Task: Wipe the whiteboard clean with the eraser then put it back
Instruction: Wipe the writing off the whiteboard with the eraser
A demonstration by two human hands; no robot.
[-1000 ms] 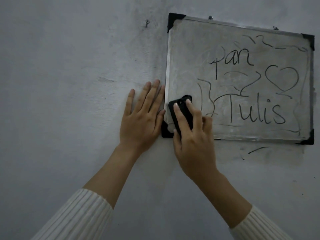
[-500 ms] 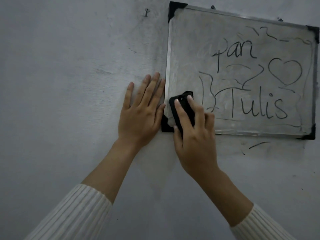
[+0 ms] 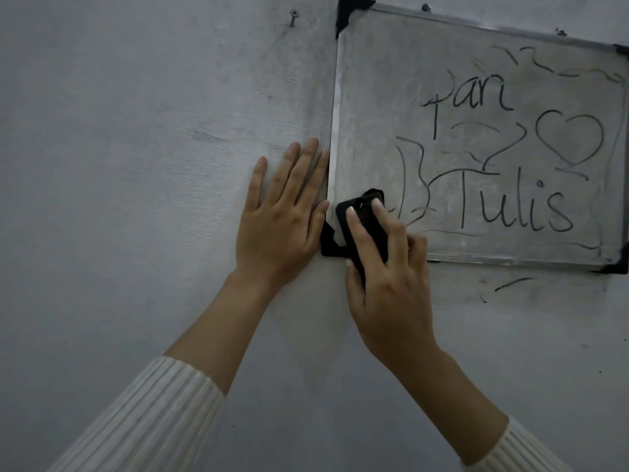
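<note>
A small whiteboard (image 3: 381, 97) with a metal frame and black corner caps hangs on the grey wall at the upper right. Black marker writing, a heart and wavy lines cover its middle and right. My right hand (image 3: 388, 277) presses a black eraser (image 3: 362, 216) flat on the board's lower left corner, fingers over its back. My left hand (image 3: 282, 212) lies flat on the wall, fingers spread, its edge touching the board's left frame.
A screw (image 3: 293, 18) sticks out of the wall left of the board's top corner. Two fixings (image 3: 424, 7) hold the top frame. Stray marker strokes (image 3: 514, 282) mark the wall under the board.
The eraser and my right hand stay at the lower left corner, shifted only slightly. My left hand keeps its place. The view has moved a little, so the board sits higher and further right.
</note>
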